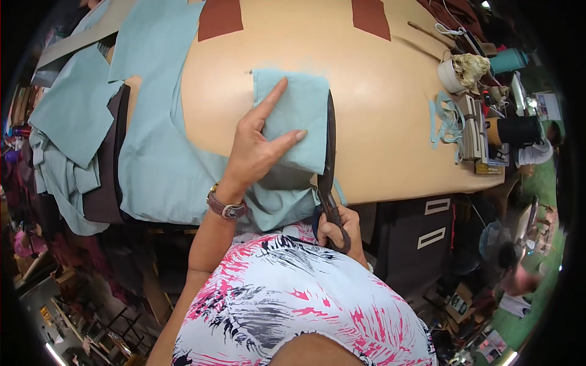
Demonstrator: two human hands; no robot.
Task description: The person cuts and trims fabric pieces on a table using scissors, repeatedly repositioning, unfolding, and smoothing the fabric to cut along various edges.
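Note:
A small light-blue piece of fabric (305, 97) lies near the table's front edge. My left hand (253, 146) rests on it, index finger and thumb stretched out and spread; its other fingers are hard to make out. In my right hand (343, 229) are the handles of dark shears (330, 158). Their long blade runs along the right edge of the fabric piece, pointing away from me. Whether the blades are parted cannot be seen. Just below the piece, more light-blue fabric (274, 201) bunches over the table edge against my patterned top.
A long light-blue cloth (152, 140) and a loose cut panel (76, 104) cover the left side. Two red-brown pieces (221, 19) lie at the far edge. Fabric scraps (447, 119), a white pot (450, 76) and a teal bottle (508, 60) sit at the right of the table (390, 122).

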